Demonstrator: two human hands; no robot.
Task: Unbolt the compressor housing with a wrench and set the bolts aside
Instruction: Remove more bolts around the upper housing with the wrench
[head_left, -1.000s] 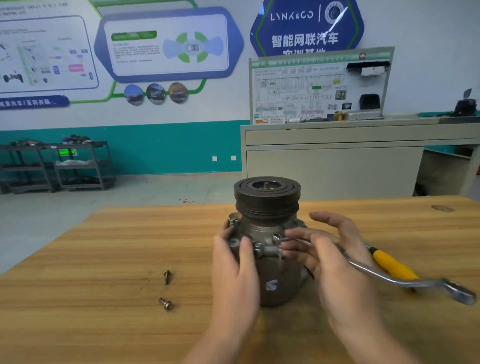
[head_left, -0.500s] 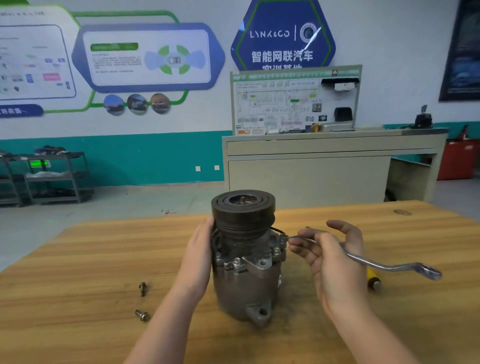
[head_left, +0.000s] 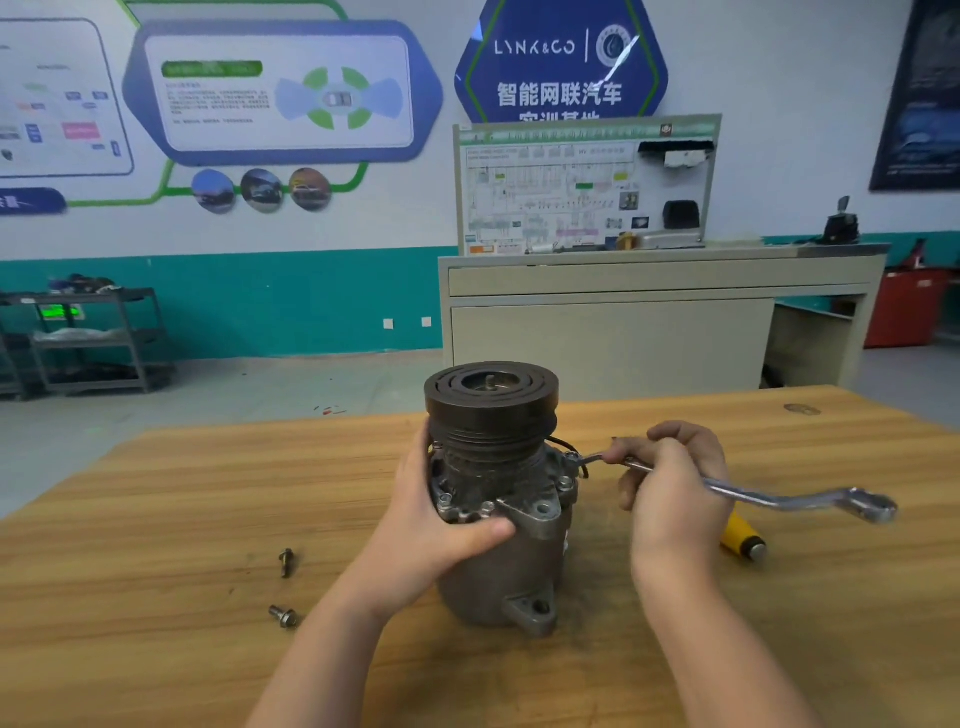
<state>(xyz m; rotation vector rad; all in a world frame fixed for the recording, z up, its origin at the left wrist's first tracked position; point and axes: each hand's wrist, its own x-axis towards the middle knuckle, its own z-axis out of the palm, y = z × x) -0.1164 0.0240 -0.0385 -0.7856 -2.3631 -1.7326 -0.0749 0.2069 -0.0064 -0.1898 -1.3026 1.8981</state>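
Head view, compressor disassembly: your left hand (head_left: 441, 525) wraps the compressor (head_left: 498, 499) from its nine o'clock side, fingers curled behind the housing and the thumb laid across the front flange, so the unit stands upright on the wooden table (head_left: 156, 519), black pulley (head_left: 491, 400) uppermost and a mounting ear (head_left: 532, 613) at its base toward six o'clock. Your right hand (head_left: 670, 483) sits at the compressor's three o'clock, fingers closed around the shank of the wrench (head_left: 753, 496); the near end of the tool meets a flange bolt (head_left: 571, 458) at the housing's upper right edge, while the far ring end (head_left: 872, 506) projects toward three o'clock, raised off the table. Whether the wrench head is fully seated on that bolt cannot be told. Further bolt heads show along the front of the flange. Two removed bolts (head_left: 284, 590) lie on the table at the compressor's eight o'clock, well apart from it and near each other, one farther from you than the other. A yellow-handled tool (head_left: 743, 535) lies on the table below the wrench shank, just beyond your right wrist, partly hidden by the hand.
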